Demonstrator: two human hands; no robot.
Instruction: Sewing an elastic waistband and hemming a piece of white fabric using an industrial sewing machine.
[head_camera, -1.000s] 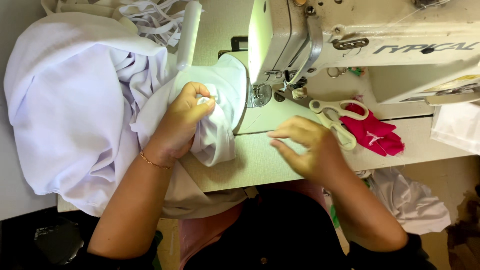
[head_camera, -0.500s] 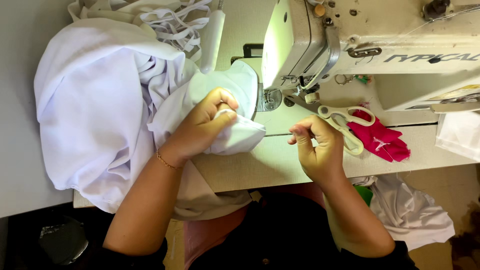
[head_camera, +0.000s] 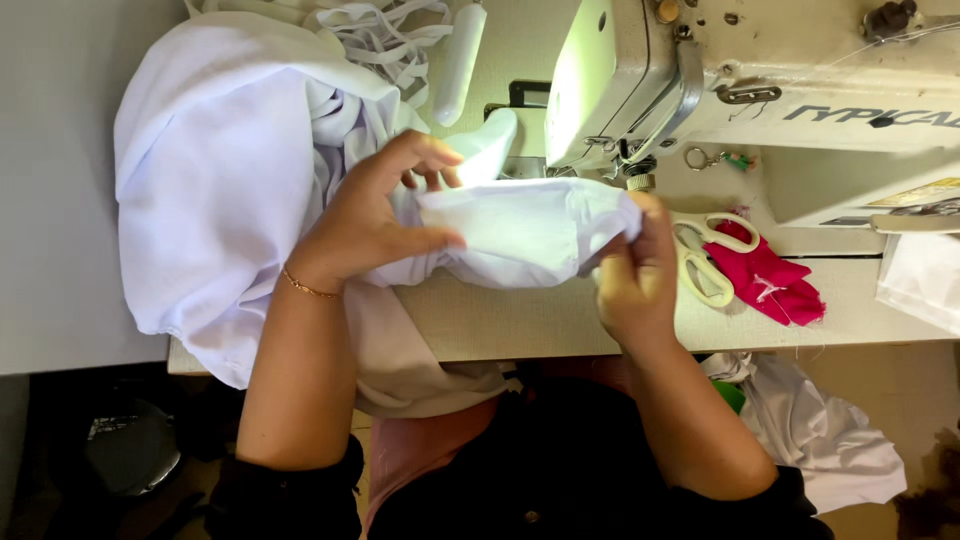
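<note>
Two hands on one piece of white fabric, held up over the table in front of the sewing machine. Largest item: the white garment bulk, heaped on the left part of the table and draping over the near edge toward the lap. Sewing machine is cream, sits top right, head just above the held fabric. Table is beige, bare strip visible below the hands. The folded white fabric section is stretched between both hands, just left of the machine's needle area; it runs back into the garment bulk on the left. Left hand closed on the left end of that section, thumb below and fingers curled over the top, thin bracelet on the wrist. Right hand pinching the right end of the same section, fingers closed on it, back of the hand toward the camera. Heap of white elastic strips at the top edge, behind the garment, with a white tube-shaped object beside it. Magenta cloth scrap on the table to the right of the right hand. Scissors with pale handles lie touching the scrap, just beside the right hand. More white cloth hangs below the table edge, lower right.
</note>
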